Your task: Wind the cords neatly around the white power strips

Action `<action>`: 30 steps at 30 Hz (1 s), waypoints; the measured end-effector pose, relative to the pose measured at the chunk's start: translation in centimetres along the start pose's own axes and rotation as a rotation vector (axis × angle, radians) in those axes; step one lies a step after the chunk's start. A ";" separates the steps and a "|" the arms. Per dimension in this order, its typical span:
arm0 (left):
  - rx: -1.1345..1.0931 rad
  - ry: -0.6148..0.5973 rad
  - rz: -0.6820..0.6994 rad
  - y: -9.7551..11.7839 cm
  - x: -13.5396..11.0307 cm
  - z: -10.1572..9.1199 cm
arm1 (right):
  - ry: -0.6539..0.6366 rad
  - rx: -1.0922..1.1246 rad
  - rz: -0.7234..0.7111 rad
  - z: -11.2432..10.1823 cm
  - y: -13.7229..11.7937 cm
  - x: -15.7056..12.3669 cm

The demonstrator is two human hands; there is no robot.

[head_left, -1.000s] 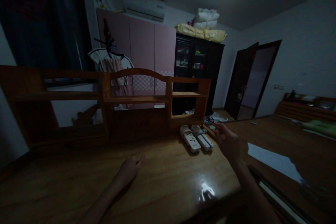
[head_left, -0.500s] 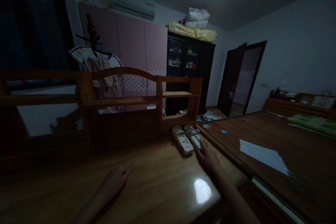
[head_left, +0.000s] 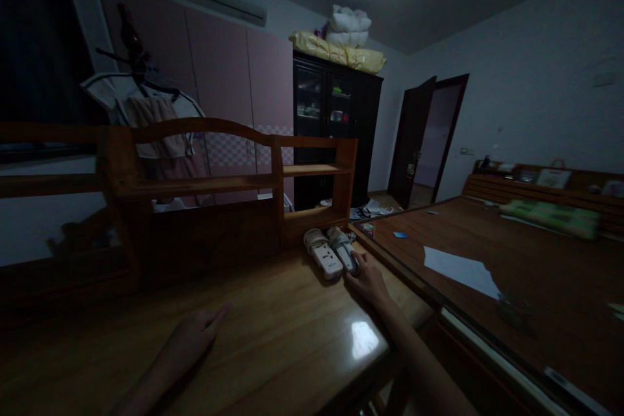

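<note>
Right hand (head_left: 369, 279) has lowered to power strips (head_left: 323, 259); lettering unreadable.

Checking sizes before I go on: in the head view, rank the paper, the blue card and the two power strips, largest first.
1. Paper
2. Left power strip and right power strip: unsure which is larger; the right hand partly covers the latter.
3. Blue card

The left hand (head_left: 188, 344) and right hand (head_left: 368, 279) are bare, with slender fingers and narrow wrists. The left forearm (head_left: 143, 385) and right forearm (head_left: 414, 348) are slim and uncovered where they show; dim light blurs finer detail.
</note>
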State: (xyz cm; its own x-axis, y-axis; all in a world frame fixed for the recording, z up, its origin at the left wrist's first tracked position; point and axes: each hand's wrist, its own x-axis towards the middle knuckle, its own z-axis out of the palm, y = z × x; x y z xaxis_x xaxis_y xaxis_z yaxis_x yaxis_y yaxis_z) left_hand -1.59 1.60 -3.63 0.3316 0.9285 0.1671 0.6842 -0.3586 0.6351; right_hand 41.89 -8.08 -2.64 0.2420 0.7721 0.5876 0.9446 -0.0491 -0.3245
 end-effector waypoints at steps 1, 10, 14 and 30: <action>0.012 -0.003 0.009 0.0 0.0 0.0 | 0.002 -0.004 0.003 0.1 -0.1 -0.1; 0.065 -0.026 0.058 0.6 -0.4 -0.1 | 0.017 -0.026 0.023 0.8 -0.3 0.2; 0.093 -0.039 0.045 0.4 -0.2 0.0 | 0.012 -0.025 0.041 0.2 -0.4 0.4; 0.155 -0.037 0.106 1.2 -0.6 -0.3 | 0.068 0.173 0.214 -0.9 -1.0 0.6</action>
State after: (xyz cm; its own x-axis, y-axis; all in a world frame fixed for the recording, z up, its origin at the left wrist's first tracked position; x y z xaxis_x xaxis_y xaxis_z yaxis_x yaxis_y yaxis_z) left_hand -1.15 0.62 -2.78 0.4287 0.8816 0.1975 0.7352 -0.4674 0.4908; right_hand 41.30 -8.08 -1.30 0.4515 0.7111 0.5390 0.8202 -0.0929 -0.5645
